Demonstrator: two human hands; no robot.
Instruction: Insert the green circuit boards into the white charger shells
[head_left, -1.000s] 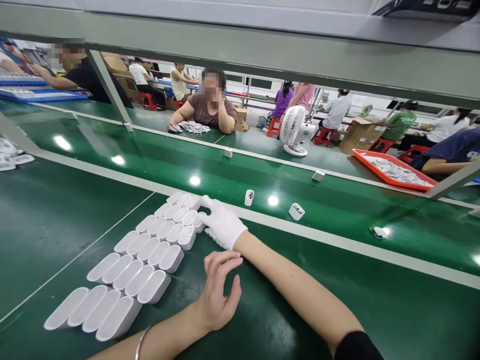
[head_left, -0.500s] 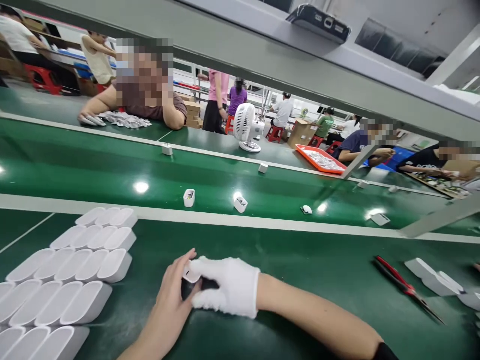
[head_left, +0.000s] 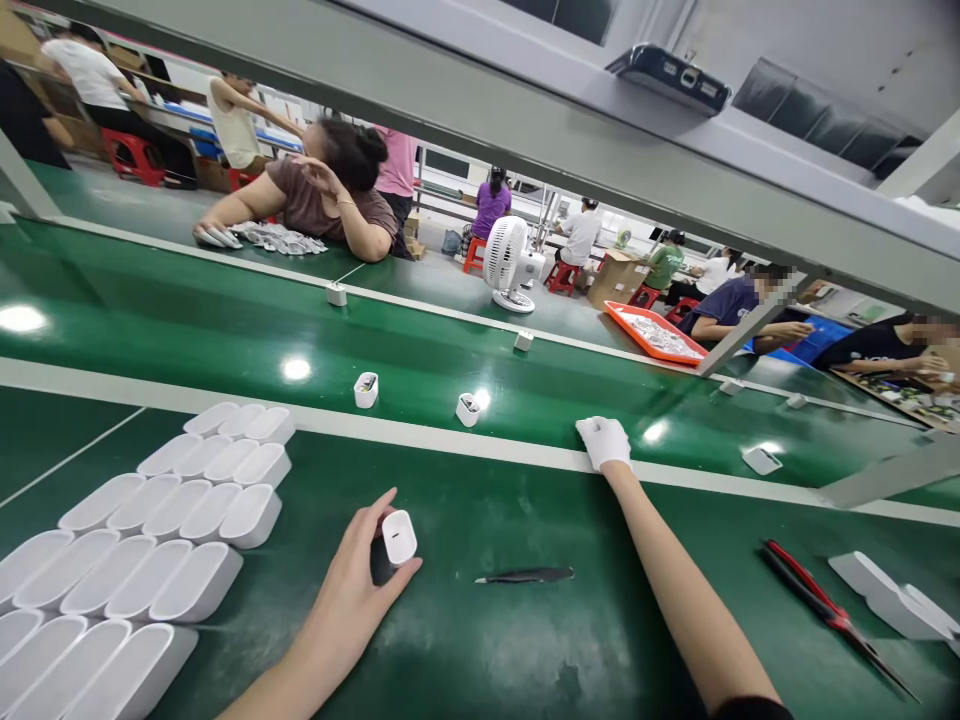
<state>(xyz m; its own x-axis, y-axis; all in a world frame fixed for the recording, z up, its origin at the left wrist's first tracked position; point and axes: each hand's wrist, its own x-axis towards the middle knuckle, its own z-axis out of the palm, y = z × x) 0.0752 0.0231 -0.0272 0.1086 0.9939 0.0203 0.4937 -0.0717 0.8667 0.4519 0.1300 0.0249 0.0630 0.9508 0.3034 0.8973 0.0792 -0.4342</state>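
My bare left hand has thumb and fingers around a small white charger housing. A narrow dark slot shows in its upper face. My right hand, in a white glove, reaches out to the near edge of the green conveyor belt. Its fingers are curled, and whatever lies under them is hidden. Between my arms, black tweezers lie on the green table. To the left of my left hand stand rows of white oval open shells.
Red-handled pliers and white shells lie at right. The belt carries open white housings and other small parts. Beyond it are a white fan, an orange tray and co-workers. A metal beam crosses overhead.
My right hand has left the housing and moved forward and right to the belt, where a small white part lay. Tweezers now show on the table. The left hand stays around the housing.
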